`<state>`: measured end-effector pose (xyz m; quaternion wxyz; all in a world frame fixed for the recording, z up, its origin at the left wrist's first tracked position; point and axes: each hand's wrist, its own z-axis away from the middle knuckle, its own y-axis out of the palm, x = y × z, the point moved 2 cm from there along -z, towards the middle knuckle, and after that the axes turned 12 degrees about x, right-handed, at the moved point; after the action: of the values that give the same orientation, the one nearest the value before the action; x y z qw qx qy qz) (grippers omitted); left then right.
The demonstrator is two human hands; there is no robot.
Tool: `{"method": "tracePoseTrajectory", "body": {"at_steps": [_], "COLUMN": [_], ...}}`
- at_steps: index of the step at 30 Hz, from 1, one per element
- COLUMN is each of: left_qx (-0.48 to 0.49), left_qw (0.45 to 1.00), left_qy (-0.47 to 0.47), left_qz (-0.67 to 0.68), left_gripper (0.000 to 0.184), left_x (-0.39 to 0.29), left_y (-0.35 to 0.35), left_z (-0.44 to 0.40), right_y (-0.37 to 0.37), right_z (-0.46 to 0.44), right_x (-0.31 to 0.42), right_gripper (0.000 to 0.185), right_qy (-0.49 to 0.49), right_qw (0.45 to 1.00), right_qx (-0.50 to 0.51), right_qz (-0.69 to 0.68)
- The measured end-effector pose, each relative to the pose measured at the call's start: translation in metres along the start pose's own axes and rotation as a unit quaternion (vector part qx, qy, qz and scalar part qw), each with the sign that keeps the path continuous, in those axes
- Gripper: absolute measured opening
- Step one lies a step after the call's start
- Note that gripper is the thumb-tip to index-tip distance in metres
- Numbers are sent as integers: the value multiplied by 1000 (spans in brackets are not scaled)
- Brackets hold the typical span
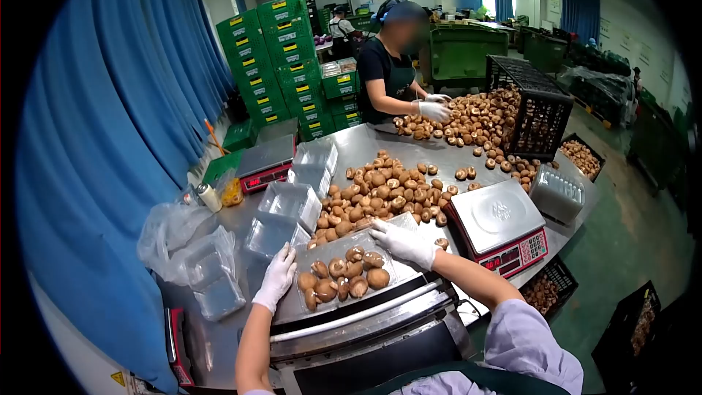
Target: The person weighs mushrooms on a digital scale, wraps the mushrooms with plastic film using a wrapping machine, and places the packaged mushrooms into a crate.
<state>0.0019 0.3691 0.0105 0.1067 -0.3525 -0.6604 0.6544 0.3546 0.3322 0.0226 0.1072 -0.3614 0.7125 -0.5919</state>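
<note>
My left hand (277, 276), in a white glove, is beside the left edge of a clear tray of mushrooms (341, 278) on the metal surface of a wrapping machine (400, 267). Whether its fingers grip anything is unclear. My right hand (404, 243), also gloved, lies with fingers spread over the film at the machine's back right, beyond the tray. Just behind it spreads a large heap of brown mushrooms (380, 194). Empty clear trays (289, 203) stand left of the heap.
A red scale (497, 219) stands right, near stacked clear trays (557, 194). Across the table a person (395, 66) in white gloves handles mushrooms by a tipped black crate (537, 121). Green crates (281, 51) are stacked behind; plastic bags (172, 238) lie left.
</note>
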Motion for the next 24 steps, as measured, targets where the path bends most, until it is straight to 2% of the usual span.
{"method": "tracePoseTrajectory", "body": {"at_steps": [1, 2, 3, 5, 6, 7, 8, 9, 10, 11, 13, 14, 15, 16, 17, 19, 21, 23, 24], "left_qx": [-9, -15, -12, 46, 55, 57, 95, 128, 72, 72, 42, 32, 32, 41, 50, 46, 104, 96, 95], "left_qw": [999, 997, 997, 970, 947, 947, 867, 751, 732, 733, 698, 695, 696, 732, 765, 766, 778, 776, 789], "left_qy": [3, 4, 4, -30, -56, -57, -166, -269, -265, -265, -294, -287, -287, -297, -306, -319, -345, -341, -338], "left_qz": [35, 72, 75, 237, 311, 311, 460, 589, 623, 622, 652, 659, 658, 612, 564, 556, 514, 522, 505], "left_gripper": [35, 33, 33, 33, 38, 38, 41, 44, 46, 46, 46, 39, 39, 35, 31, 26, 26, 26, 27], "left_x": [-3, -9, -12, -9, -8, -10, -9, -19, -35, -41, -47, -52, -52, -51, -50, -49, -53, -50, -48], "left_y": [-1, -4, -6, -10, -11, -8, 0, 1, 0, -4, -10, -14, -15, -17, -18, -15, -13, -3, 0], "left_z": [6, 12, 17, 27, 31, 36, 44, 50, 55, 57, 61, 63, 64, 66, 69, 70, 70, 67, 64], "right_y": [8, 17, 13, -2, -9, -18, -29, -31, -11, -5, 6, 8, 5, 2, -3, -11, -14, -13, -9], "right_z": [6, 10, 14, 20, 19, 19, 20, 24, 30, 32, 38, 40, 41, 43, 44, 42, 39, 37, 36], "right_x": [-4, -6, -1, 9, 16, 26, 38, 44, 31, 29, 24, 24, 23, 25, 31, 46, 53, 56, 55], "right_gripper": [30, 24, 24, 24, 27, 27, 29, 31, 38, 38, 35, 35, 32, 30, 30, 26, 28, 31, 31], "right_qy": [-31, 95, 99, 91, 137, 138, 252, 358, 326, 325, 346, 346, 302, 251, 252, 279, 297, 344, 344], "right_qw": [999, 934, 933, 957, 955, 955, 898, 817, 841, 841, 804, 804, 884, 941, 940, 941, 938, 924, 924], "right_qx": [-14, -33, -31, -36, -19, -18, 32, 81, 70, 69, 50, 48, 5, -39, -40, -25, 6, 76, 76], "right_qz": [-30, -342, -344, -272, -262, -264, -359, -446, -427, -428, -480, -481, -357, -224, -225, -189, -179, -149, -150]}}
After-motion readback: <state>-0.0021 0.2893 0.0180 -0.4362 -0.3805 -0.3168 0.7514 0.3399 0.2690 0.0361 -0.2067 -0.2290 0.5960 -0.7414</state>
